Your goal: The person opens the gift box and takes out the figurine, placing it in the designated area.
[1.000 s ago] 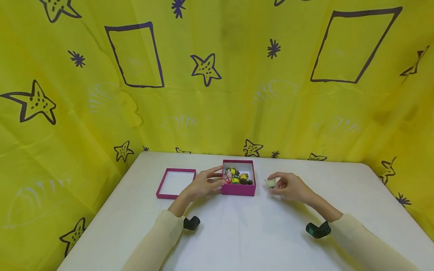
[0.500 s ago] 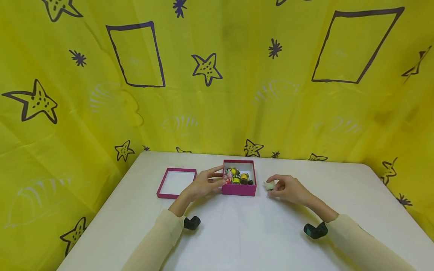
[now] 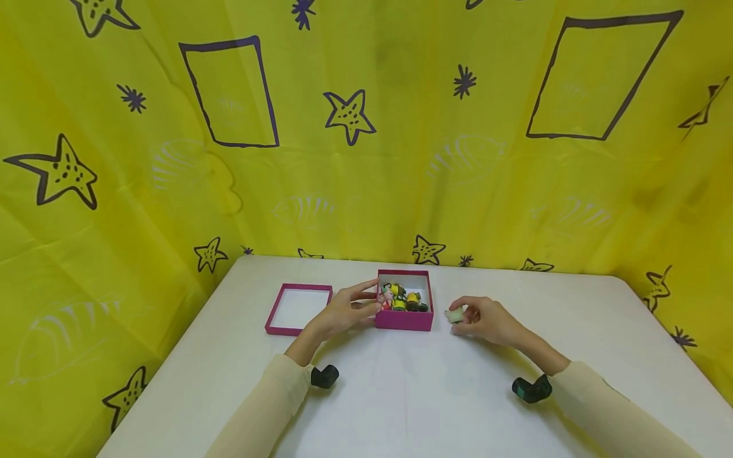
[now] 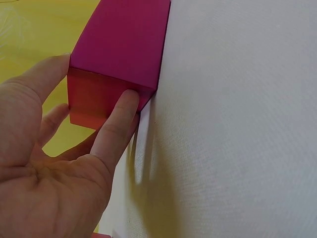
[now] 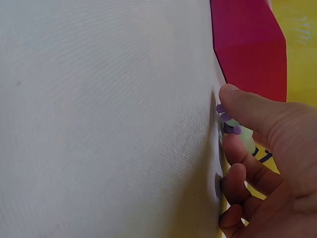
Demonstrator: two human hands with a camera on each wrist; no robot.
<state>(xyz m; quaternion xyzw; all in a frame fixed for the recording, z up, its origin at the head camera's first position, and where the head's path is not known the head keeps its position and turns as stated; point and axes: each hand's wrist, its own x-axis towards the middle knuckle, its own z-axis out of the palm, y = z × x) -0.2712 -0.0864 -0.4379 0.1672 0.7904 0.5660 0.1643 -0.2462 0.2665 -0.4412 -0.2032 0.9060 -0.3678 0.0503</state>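
My left hand (image 3: 339,314) rests its fingertips against the left side of a magenta cardboard box (image 3: 403,321). The left wrist view shows the fingers fairly straight, touching the box's end wall. Inside the box lie several small toy figurines (image 3: 397,304), yellow, green and brown, with a pink one at the left. To the right of the box, my right hand (image 3: 490,320) pinches a small pale green toy figurine (image 3: 455,315) between thumb and fingers. Purple feet (image 5: 225,115) show on this figurine in the right wrist view, close over the table; the fingers hide part of it.
A magenta box lid (image 3: 282,331) lies with its white inside up, left of the box and beside my left hand. Behind the white table (image 3: 401,394) hangs a yellow curtain (image 3: 401,191) with stars and fish drawn on it.
My right hand, with the pale green figurine, has shifted slightly left and nearer to me. The left hand keeps its place at the box.
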